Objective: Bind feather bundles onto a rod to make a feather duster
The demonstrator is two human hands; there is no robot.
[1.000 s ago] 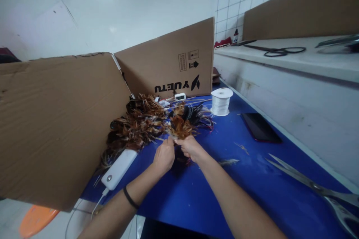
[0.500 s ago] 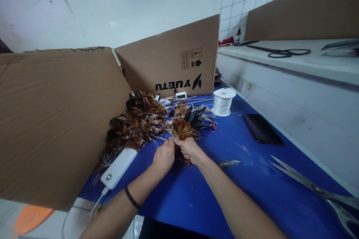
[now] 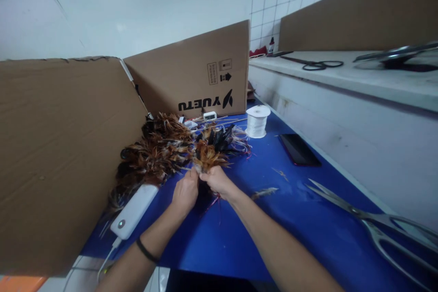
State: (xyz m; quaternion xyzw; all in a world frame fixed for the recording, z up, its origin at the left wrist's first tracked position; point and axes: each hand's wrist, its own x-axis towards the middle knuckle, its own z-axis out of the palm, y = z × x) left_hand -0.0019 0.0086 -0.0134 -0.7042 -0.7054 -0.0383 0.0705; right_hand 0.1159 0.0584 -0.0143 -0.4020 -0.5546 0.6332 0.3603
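Note:
My left hand (image 3: 185, 193) and my right hand (image 3: 215, 180) meet over the blue table (image 3: 260, 232), both pinched shut on the base of a small bunch of orange-brown feathers (image 3: 207, 159). A larger pile of brown and black feathers (image 3: 153, 157) lies just behind and to the left of my hands. More dark feathers (image 3: 224, 139) spread behind the bunch. A red thread trails from under my right hand.
A white power bank (image 3: 134, 211) with a cable lies left of my hands. Cardboard walls (image 3: 61, 155) stand at left and back. A white thread spool (image 3: 257, 121), a dark phone (image 3: 299, 149) and large scissors (image 3: 372, 226) sit to the right, below a white ledge (image 3: 342, 73).
My hands stay pinched together on the feather bunch. The camera has shifted, so everything sits a little further left in view and more of the scissors shows.

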